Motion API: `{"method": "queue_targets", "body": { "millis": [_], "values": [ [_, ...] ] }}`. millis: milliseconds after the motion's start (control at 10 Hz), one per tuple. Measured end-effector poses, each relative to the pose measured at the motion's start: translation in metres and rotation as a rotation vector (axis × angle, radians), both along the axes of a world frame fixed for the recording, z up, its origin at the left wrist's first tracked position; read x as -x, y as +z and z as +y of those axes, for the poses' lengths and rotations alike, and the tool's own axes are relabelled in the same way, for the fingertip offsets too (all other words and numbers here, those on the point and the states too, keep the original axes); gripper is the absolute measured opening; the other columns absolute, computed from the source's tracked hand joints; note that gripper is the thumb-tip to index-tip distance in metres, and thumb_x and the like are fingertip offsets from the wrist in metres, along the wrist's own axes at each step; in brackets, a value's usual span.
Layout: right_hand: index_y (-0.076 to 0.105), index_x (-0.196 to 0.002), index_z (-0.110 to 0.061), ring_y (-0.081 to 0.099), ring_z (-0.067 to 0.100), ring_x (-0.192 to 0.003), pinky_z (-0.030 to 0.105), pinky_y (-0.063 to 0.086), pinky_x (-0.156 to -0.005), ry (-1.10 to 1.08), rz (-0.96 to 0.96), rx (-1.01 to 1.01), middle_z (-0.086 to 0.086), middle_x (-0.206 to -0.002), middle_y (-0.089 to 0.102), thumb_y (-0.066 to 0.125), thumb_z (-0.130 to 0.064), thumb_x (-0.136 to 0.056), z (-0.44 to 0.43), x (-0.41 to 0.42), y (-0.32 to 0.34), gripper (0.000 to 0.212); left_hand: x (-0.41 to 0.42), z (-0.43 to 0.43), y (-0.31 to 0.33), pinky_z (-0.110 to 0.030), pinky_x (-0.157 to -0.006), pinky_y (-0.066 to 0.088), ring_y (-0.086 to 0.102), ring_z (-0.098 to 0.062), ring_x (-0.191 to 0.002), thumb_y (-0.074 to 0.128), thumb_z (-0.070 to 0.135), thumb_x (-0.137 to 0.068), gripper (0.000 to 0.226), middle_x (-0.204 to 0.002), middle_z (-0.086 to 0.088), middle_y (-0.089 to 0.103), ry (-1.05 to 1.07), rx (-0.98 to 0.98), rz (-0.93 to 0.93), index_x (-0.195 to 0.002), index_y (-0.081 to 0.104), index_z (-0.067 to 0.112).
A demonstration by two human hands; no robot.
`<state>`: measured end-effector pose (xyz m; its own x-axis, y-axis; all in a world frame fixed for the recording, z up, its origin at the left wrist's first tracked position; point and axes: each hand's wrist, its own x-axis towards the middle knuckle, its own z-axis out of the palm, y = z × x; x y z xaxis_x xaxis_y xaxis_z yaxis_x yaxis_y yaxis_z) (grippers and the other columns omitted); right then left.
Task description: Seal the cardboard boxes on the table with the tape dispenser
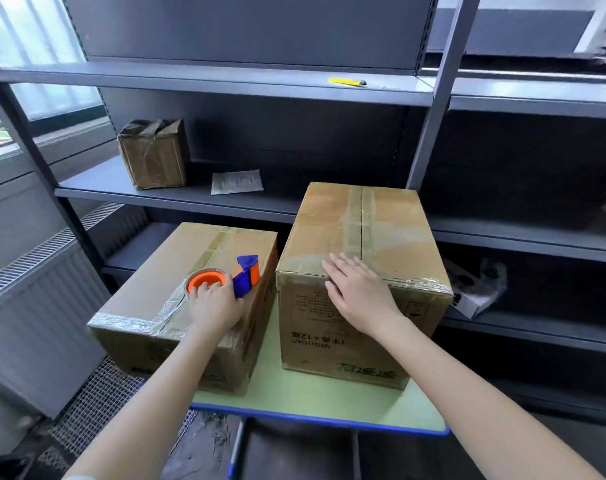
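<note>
Two cardboard boxes stand on a small green table (315,396). The left box (156,271) is lower and carries clear tape along its top seam and near edge. On its top rests an orange and blue tape dispenser (225,277), and my left hand (214,306) grips it around the tape roll. The right box (391,233) is taller, with tape down its centre seam and across its front top edge. My right hand (358,292) lies flat with straight fingers over that front top edge, touching the tape.
Grey metal shelving rises directly behind the table. It holds a small taped box (154,154), a paper slip (237,181), a yellow utility knife (346,82) higher up, and a white carton (474,292) at the right. A radiator stands at the left.
</note>
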<state>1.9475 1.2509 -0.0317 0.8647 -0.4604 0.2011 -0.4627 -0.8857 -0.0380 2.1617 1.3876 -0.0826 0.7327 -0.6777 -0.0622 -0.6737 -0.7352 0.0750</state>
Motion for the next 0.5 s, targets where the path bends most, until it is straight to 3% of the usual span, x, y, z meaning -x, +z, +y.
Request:
{"method": "queue_targets", "body": {
  "millis": [100, 200, 400, 500],
  "values": [
    [0.018, -0.15, -0.02, 0.01, 0.014, -0.145, 0.027, 0.002, -0.116, -0.014, 0.049, -0.009, 0.0, -0.157, 0.014, 0.025, -0.033, -0.102, 0.005, 0.025, 0.005, 0.049, 0.014, 0.0, 0.018, -0.049, -0.113, 0.017, 0.025, -0.035, -0.138, 0.035, 0.04, -0.097, 0.049, -0.145, -0.012, 0.039, 0.016, -0.079, 0.039, -0.14, 0.036, 0.016],
    [0.015, -0.15, -0.021, 0.007, 0.015, -0.145, 0.029, 0.003, -0.118, -0.035, 0.127, -0.038, -0.001, -0.158, 0.01, 0.026, -0.032, -0.102, 0.007, 0.056, 0.011, 0.051, 0.044, 0.001, 0.039, -0.049, -0.108, 0.027, 0.038, -0.032, -0.129, 0.036, 0.035, -0.098, 0.037, -0.131, -0.011, 0.05, -0.02, -0.001, -0.006, -0.123, 0.053, 0.015],
    [0.021, -0.149, -0.021, 0.01, 0.02, -0.145, 0.036, 0.01, -0.118, -0.126, 0.142, -0.112, 0.0, -0.157, 0.015, 0.028, -0.033, -0.101, 0.017, 0.112, 0.021, 0.05, 0.119, 0.0, 0.074, -0.038, -0.081, 0.051, 0.059, -0.03, -0.101, 0.043, 0.023, -0.094, 0.033, -0.113, -0.011, 0.063, -0.11, 0.404, -0.071, -0.119, 0.057, 0.008],
    [0.021, -0.149, -0.02, 0.011, 0.021, -0.145, 0.036, 0.009, -0.117, -0.164, 0.131, -0.099, 0.0, -0.157, 0.017, 0.029, -0.034, -0.101, 0.019, 0.13, 0.023, 0.051, 0.151, -0.007, 0.084, -0.039, -0.08, 0.052, 0.059, -0.03, -0.103, 0.042, 0.021, -0.094, 0.033, -0.116, -0.011, 0.062, -0.212, 0.483, -0.096, -0.118, 0.057, 0.005]
  ]
}}
